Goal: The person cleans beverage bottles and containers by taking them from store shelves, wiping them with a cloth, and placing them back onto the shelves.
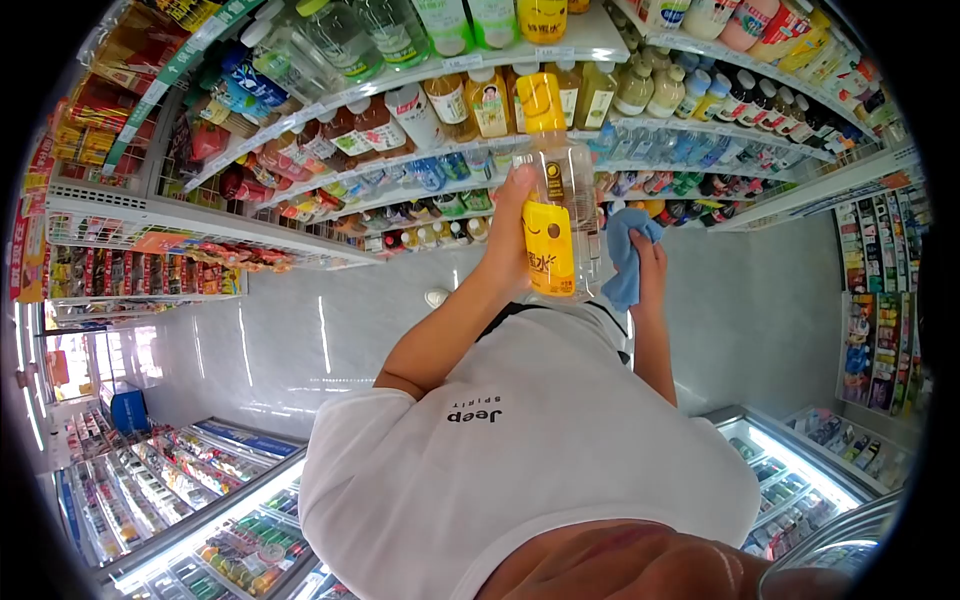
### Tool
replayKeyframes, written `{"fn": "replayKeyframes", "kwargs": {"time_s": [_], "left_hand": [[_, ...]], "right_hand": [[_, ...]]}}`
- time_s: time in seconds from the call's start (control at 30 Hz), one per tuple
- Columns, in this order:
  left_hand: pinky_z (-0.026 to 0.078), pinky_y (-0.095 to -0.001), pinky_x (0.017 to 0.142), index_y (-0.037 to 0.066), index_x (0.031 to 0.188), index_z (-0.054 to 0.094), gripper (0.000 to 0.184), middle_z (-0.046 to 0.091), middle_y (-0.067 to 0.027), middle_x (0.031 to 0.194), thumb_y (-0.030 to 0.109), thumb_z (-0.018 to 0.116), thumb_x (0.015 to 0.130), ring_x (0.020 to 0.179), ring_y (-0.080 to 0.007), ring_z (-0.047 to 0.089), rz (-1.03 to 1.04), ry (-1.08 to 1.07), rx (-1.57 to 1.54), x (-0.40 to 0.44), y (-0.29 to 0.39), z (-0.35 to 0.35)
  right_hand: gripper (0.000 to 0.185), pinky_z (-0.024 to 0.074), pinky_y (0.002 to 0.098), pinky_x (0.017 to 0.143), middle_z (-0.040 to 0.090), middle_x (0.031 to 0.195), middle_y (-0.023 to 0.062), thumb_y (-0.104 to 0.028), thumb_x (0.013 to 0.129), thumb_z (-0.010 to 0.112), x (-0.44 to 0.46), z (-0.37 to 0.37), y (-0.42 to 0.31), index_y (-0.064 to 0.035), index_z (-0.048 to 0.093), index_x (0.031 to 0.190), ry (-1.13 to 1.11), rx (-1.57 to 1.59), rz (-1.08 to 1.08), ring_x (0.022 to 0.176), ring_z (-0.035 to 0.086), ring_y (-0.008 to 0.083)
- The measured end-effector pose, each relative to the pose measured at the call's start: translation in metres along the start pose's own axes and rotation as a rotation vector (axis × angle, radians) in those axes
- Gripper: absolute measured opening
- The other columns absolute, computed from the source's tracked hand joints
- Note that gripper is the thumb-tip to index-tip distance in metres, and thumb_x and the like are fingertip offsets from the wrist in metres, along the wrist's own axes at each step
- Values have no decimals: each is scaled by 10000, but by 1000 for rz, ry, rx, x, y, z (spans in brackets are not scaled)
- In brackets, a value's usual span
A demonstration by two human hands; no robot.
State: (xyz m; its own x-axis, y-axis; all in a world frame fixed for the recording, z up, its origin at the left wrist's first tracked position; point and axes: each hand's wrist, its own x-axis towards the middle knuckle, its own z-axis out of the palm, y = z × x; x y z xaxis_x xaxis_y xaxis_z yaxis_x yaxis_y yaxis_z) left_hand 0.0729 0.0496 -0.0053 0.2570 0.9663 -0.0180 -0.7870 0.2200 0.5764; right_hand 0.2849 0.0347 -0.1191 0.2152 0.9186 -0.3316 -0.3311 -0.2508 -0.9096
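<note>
My left hand [512, 222] is wrapped round the side of a large clear bottle [582, 190], which has a yellow cap and a yellow label with a smiling face. It is held in front of the drink shelves, cap end toward them. To the right of the bottle, my right hand [650, 262] has its fingers closed on a blue cloth [622, 258], which hangs down loosely beside the bottle.
Curved shelves [400, 75] full of bottles stretch across the front. Snack racks [130, 275] stand at the left, and more stocked shelves [880, 300] at the right. Lit cases [250, 550] lie behind on both sides, with grey floor [290, 320] between.
</note>
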Motion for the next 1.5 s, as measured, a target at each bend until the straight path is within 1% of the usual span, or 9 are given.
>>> {"fn": "replayKeyframes", "kwargs": {"time_s": [0.07,0.17,0.27,0.4,0.63,0.9,0.93,1.07,1.5], "left_hand": [[568,-435,833,46,1359,499,656,622,-146,1199,574,433,975,993,-256,648,-71,68,-75,-15,-10,-7],[580,-392,730,76,1243,590,597,686,-120,1022,589,473,960,860,-246,692,-150,245,-29,-30,-19,-23],[583,-392,748,62,1289,552,569,665,-129,1095,537,439,995,913,-239,675,-174,226,53,-41,-24,-38],[583,-371,750,84,1380,469,532,625,-92,1170,458,486,1002,944,-211,664,-171,219,179,-51,-36,-40],[516,-295,844,131,1406,380,472,589,-65,1154,317,547,1006,1011,-148,608,-65,318,194,-48,-21,-36],[528,-295,790,113,1387,373,462,591,-86,1129,355,522,1024,965,-146,616,-177,320,479,-49,-35,-48],[552,-304,689,107,1368,376,478,598,-81,1085,378,540,1010,857,-148,644,-224,341,461,-51,-35,-41],[571,-319,595,153,1138,473,367,590,-24,918,469,567,977,733,-147,658,-396,421,328,-46,-34,-35],[579,-357,626,101,1113,565,410,662,-66,872,471,427,1001,717,-192,678,-454,474,161,-46,-35,-37]], "right_hand": [[345,487,259,628,650,907,19,-328,895,676,-3,8,-5,-44,653,1089,20,-2,-16,749,606,119],[307,489,249,709,653,939,25,-271,913,677,-14,22,-20,-29,662,1103,-4,11,-121,804,612,122],[236,461,266,776,649,997,38,-156,916,683,-38,51,-47,7,661,1085,-31,-37,-307,881,586,114],[221,458,304,779,599,1001,113,-61,849,697,-31,82,-61,38,640,1038,-322,-346,-823,900,576,200],[343,480,330,720,566,943,117,-60,711,725,-56,86,-40,17,673,1041,-472,-551,-996,819,582,260],[229,441,289,722,552,922,99,-46,796,689,-31,88,-32,37,630,1000,-350,-481,-790,794,548,207],[208,436,284,717,550,915,97,-50,812,684,-29,88,-37,40,623,989,-350,-475,-746,791,543,197],[218,453,288,701,586,897,104,-96,840,705,-13,77,-23,39,658,1004,-339,-450,-657,778,572,197],[198,436,270,730,552,903,85,-89,856,701,-15,78,-31,44,639,990,-342,-506,-657,803,548,165]]}}
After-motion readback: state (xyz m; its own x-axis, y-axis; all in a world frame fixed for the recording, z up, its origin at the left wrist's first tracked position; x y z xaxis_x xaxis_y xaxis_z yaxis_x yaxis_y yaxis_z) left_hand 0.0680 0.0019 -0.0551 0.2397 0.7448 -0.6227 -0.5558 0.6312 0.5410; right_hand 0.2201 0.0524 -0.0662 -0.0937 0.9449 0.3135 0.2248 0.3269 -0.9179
